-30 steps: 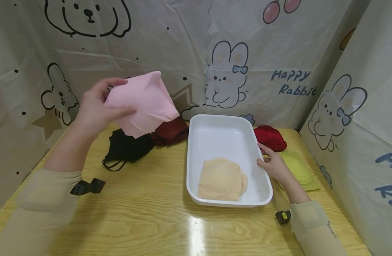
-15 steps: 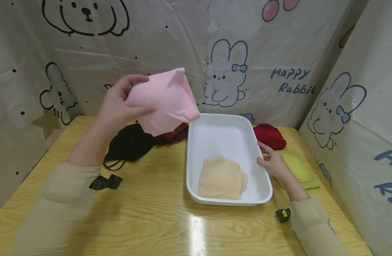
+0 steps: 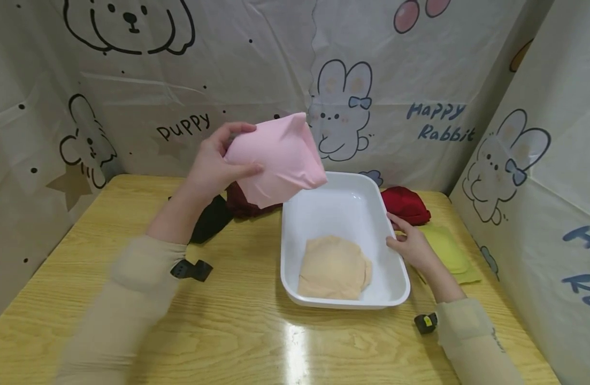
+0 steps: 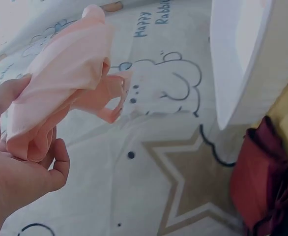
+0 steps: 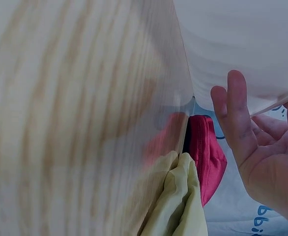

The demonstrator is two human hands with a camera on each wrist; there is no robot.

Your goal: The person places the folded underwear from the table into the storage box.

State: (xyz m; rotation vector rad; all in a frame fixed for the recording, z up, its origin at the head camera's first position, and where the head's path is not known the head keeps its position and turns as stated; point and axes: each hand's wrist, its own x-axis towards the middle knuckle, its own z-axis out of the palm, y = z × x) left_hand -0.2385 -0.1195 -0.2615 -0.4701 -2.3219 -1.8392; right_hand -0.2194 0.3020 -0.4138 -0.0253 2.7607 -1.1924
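In the head view my left hand (image 3: 216, 163) holds a folded pink cloth piece (image 3: 281, 160) in the air, thumb on the near side. Its front end hangs above the far left corner of the white tray (image 3: 340, 206). The left wrist view shows soft folds and a narrow loop on the pink cloth (image 4: 70, 73). A folded beige cloth (image 3: 332, 267) lies in the near half of the tray. My right hand (image 3: 412, 248) grips the tray's right rim; in the right wrist view, fingers (image 5: 240, 108) lie against the outer wall.
Left of the tray lie a dark red cloth (image 3: 248, 206) and a black cloth item (image 3: 210, 222), partly hidden by my left arm. At its right are a red satiny cloth (image 3: 405, 206) and a yellow cloth (image 3: 446, 251). Printed sheets (image 3: 275, 64) wall the table (image 3: 227, 321).
My left hand has carried the pink cloth rightward, from above the black item to the tray's far left corner. The right hand and tray stay where they were.
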